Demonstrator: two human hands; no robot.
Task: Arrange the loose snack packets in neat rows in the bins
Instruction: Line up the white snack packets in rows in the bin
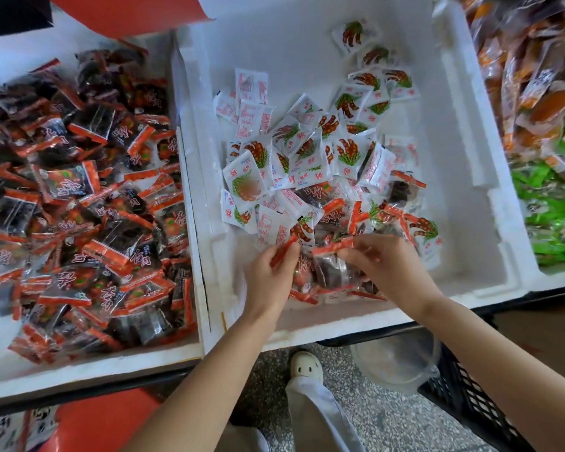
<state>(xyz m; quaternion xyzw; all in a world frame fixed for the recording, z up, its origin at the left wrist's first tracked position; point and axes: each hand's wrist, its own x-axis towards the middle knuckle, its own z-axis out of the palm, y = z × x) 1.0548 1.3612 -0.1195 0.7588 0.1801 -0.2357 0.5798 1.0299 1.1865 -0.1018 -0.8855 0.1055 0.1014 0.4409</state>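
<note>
Well, I see both hands low in the white foam bin [470, 158]; the left hand [268, 275] pinches a crinkly red-edged packet [284, 252]; the right hand [385, 265] pinches the sealed strip of a glossy dark packet [333, 269], possibly a separate one; flat white packets [307, 151] crowd behind; the neighbouring bin [79, 370] brims with dark wrappers [79, 207].

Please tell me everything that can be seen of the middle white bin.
The middle bin is a white open box, foam by its look, with thick walls and stepped, chipped rims. It stands close beside the left bin. Its far part is mostly bare; white packets and dark packets lie heaped toward the front, where the left hand and right hand pinch dark packets.
</note>
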